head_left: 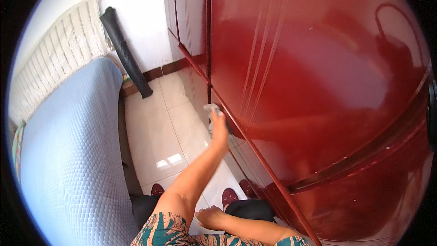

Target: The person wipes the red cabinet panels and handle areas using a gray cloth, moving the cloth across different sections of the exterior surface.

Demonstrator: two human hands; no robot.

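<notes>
My left arm reaches forward, and my left hand (219, 130) is closed around a grey cloth (211, 107). The cloth sits against the lower front of a glossy dark red wardrobe (296, 86), just under its raised horizontal strip (246, 136). Part of the cloth is hidden behind my fingers and palm. Low in front of my body, my right hand (212, 218) is bent inward with its fingers curled. Nothing shows in it, and it stays apart from the wardrobe.
On the left is a bed with a light blue quilted cover (77, 146) and a pale slatted headboard (59, 41). A long black roll (125, 52) leans at the white wall (141, 18). Dark red shoes (230, 196) stand on the glossy tile floor (154, 127).
</notes>
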